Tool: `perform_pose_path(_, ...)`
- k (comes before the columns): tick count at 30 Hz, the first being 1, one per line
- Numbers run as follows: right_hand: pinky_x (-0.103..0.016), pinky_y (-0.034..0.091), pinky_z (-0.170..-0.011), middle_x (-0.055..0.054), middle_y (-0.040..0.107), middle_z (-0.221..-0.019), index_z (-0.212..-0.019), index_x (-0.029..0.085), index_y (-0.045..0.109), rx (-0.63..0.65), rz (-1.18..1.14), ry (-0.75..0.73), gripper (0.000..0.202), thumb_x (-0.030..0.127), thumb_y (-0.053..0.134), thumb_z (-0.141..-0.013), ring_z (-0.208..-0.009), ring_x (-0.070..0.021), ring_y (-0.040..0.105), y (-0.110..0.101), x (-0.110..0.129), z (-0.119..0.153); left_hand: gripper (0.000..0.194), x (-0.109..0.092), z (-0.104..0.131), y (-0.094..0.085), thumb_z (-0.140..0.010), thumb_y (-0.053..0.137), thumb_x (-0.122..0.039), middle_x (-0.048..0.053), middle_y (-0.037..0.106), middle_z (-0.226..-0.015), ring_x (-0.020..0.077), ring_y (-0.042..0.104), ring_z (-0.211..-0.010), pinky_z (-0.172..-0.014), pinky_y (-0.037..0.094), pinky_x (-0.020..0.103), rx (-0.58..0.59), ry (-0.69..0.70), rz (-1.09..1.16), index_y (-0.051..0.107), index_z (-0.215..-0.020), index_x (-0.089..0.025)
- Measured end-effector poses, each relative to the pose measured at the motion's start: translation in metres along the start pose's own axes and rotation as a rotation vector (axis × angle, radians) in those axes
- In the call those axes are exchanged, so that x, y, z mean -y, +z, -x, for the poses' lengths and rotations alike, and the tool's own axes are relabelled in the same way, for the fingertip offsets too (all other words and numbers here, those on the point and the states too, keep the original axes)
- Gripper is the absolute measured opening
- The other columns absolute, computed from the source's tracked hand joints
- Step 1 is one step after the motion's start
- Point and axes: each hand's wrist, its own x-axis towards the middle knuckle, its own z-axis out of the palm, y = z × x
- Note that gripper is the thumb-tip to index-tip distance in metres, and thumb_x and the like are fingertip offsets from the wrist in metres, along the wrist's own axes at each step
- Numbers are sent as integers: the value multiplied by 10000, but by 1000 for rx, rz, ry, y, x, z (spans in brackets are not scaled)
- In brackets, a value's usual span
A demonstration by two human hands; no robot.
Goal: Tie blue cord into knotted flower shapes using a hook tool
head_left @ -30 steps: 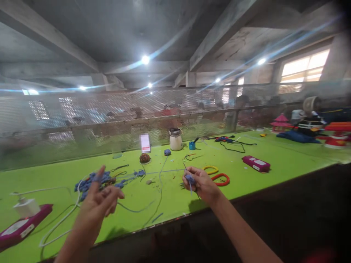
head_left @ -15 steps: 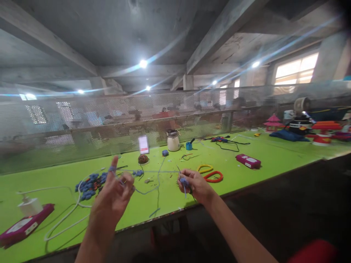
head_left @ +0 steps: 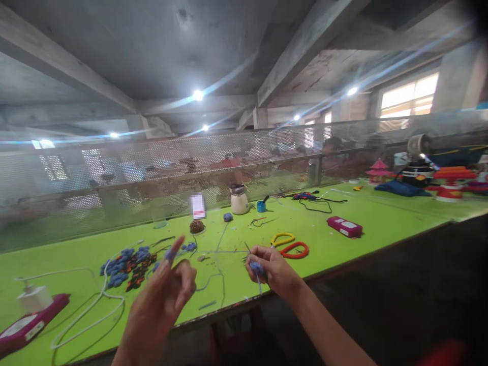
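Blue yarn [head_left: 209, 282] is looped round the raised index finger of my left hand [head_left: 163, 295]; the other fingers curl in over the strand. My right hand [head_left: 272, 269] pinches a small blue crocheted piece [head_left: 256, 266] and a thin crochet hook [head_left: 247, 246], whose tip points up and left. A short tail of yarn hangs below the piece. One blue strand stretches across between the two hands, above the table. A small ball of blue yarn [head_left: 227, 217] lies farther back. Left of my left hand, several blue crocheted pieces [head_left: 118, 269] lie with black-and-orange ones [head_left: 141, 272].
Scissors [head_left: 293, 249] with yellow and red handles lie beyond my right hand. Behind stand a cream jar [head_left: 239, 201], a blue pot [head_left: 261, 206] and a brown yarn ball [head_left: 197, 226]. Purple power strips [head_left: 345, 226] and a white cable [head_left: 86, 330] flank the green table [head_left: 316, 244].
My left hand has tilted and moved slightly right and down, its index finger now leaning right. My right hand keeps its grip, a little lower in the picture. The view has shifted slightly.
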Motion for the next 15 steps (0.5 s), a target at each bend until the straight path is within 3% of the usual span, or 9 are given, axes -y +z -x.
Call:
perform_pose_path(2, -184, 286, -397, 1, 576, -578, -747, 143, 547, 37, 24, -2, 295, 357, 750, -736, -438, -64, 452, 1, -1, -1, 384, 5, -13, -2, -765, 615, -416, -15, 568, -643, 97, 330, -443, -445, 265, 229, -7, 8, -276, 632, -1117, -262)
perform_pose_path(3, -186, 285, -393, -1, 578, -580, -749, 143, 548, 54, 35, -4, 288, 352, 746, -741, -433, -64, 450, 1, 0, -1, 438, 10, -20, -6, -726, 657, -394, -18, 572, -631, 105, 359, -451, -464, 274, 236, -32, 22, -480, 627, -1137, -247)
perform_pose_path(5, -187, 278, -388, -5, 584, -588, -750, 141, 547, 78, 54, -10, 281, 346, 738, -750, -425, -61, 447, -2, 2, -2, 355, 19, -29, -15, -664, 692, -409, -18, 545, -544, 134, 402, -472, -508, 293, 259, -119, 32, -847, 711, -947, -195)
perform_pose_path(6, -188, 274, -386, -4, 583, -587, -749, 140, 546, 81, 63, -11, 280, 346, 737, -752, -421, -59, 443, -3, 4, -3, 285, 22, -30, -19, -671, 669, -438, -10, 514, -489, 148, 415, -475, -516, 294, 271, -133, -4, -922, 729, -771, -178)
perform_pose_path(7, -188, 273, -386, -1, 578, -582, -746, 139, 546, 80, 70, -13, 281, 346, 737, -751, -418, -57, 437, -5, 6, -5, 307, 23, -29, -22, -695, 636, -463, 0, 494, -458, 153, 414, -473, -517, 290, 279, -97, -66, -913, 709, -623, -173)
perform_pose_path(9, -188, 275, -388, 10, 561, -566, -737, 138, 547, 73, 88, -12, 289, 350, 743, -743, -417, -53, 428, -6, 8, -10, 410, 19, -25, -21, -745, 583, -469, 11, 456, -433, 141, 377, -463, -503, 272, 285, 39, -159, -682, 648, -463, -179)
perform_pose_path(11, -188, 281, -392, 20, 549, -554, -733, 134, 553, 76, 126, -3, 297, 361, 745, -737, -413, -49, 423, -4, 8, -17, 445, 10, -22, -15, -746, 591, -426, 18, 409, -433, 140, 370, -494, -516, 298, 295, 213, -119, -352, 596, -374, -181)
perform_pose_path(13, -184, 289, -391, 25, 551, -554, -736, 130, 563, 102, 188, 34, 309, 378, 747, -728, -408, -44, 424, 2, 6, -26, 396, 0, -26, -5, -746, 610, -400, 18, 398, -433, 146, 385, -516, -535, 334, 304, 249, -80, -137, 629, -421, -175)
perform_pose_path(15, -180, 306, -389, 24, 562, -567, -742, 127, 574, 152, 268, 101, 328, 402, 749, -711, -409, -43, 434, 10, 5, -34, 256, -7, -39, 2, -761, 618, -395, 15, 479, -518, 128, 377, -507, -490, 308, 273, 229, -97, -104, 730, -753, -165)
